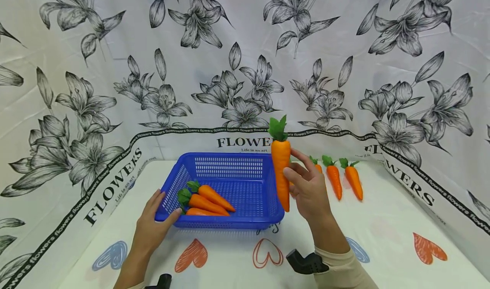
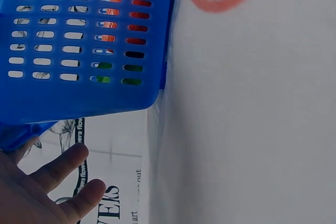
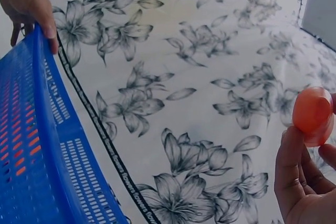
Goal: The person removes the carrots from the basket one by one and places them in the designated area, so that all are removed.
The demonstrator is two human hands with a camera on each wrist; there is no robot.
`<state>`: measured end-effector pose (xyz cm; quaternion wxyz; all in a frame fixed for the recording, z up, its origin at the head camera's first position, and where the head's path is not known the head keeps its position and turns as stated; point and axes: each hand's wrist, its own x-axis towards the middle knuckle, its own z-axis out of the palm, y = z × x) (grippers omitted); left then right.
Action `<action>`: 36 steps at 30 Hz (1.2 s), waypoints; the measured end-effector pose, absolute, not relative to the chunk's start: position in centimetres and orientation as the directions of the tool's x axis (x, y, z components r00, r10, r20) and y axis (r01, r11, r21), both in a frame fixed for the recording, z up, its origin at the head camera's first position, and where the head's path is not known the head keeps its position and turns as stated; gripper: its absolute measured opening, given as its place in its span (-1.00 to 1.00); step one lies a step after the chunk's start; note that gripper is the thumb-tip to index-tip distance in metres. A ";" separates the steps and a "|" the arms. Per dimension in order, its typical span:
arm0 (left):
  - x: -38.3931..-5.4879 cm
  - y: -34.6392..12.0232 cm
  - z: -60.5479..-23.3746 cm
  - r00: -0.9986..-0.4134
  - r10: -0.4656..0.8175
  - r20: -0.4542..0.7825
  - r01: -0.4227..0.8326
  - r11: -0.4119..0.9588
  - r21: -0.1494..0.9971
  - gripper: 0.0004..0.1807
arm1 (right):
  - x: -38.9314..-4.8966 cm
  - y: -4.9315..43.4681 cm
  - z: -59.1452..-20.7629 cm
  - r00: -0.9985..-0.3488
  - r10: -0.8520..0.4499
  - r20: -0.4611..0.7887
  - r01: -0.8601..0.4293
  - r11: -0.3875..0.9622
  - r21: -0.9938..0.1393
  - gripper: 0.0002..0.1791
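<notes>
A blue plastic basket (image 1: 229,224) stands on the table with three orange carrots (image 1: 216,199) lying at its left side, green tops to the left. My left hand (image 1: 151,223) holds the basket's left front corner, thumb over the rim; in the left wrist view, two fingers of that hand (image 2: 42,195) stretch out past the basket wall (image 2: 79,95). My right hand (image 1: 311,191) pinches another carrot (image 1: 282,170) between thumb and fingers, upright with its leaves up, by the basket's right rim. The right wrist view catches this carrot (image 3: 312,116) nearly end-on.
Right of the basket, more carrots (image 1: 334,182) lie on the white cloth, partly hidden behind my right hand. Printed hearts (image 1: 191,255) mark the cloth in front. A flower-printed curtain (image 1: 245,89) rises behind and on both sides.
</notes>
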<state>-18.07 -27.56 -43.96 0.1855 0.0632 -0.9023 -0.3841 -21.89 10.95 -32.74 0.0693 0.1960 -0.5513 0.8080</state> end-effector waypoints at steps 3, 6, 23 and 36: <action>-18.1 -27.6 -44.0 -0.924 -0.258 0.283 0.025 0.697 0.717 -0.09 | -21.8 11.5 -32.7 -0.909 -0.081 0.409 -0.354 -0.368 -0.860 -0.43; -18.1 -27.5 -44.0 -0.925 -0.259 0.280 0.022 0.697 0.717 -0.10 | -21.7 12.0 -32.7 -0.910 -0.059 0.409 -0.362 -0.365 -0.858 -0.43; -18.0 -27.3 -43.7 -0.928 -0.263 0.265 0.009 0.694 0.720 -0.08 | -21.4 16.2 -33.6 -0.957 0.045 0.285 -0.287 -0.250 -0.925 -0.41; -18.1 -27.5 -44.0 -0.925 -0.263 0.274 0.018 0.690 0.724 -0.09 | -21.5 17.6 -35.2 -0.973 0.082 0.216 -0.227 -0.155 -0.961 -0.35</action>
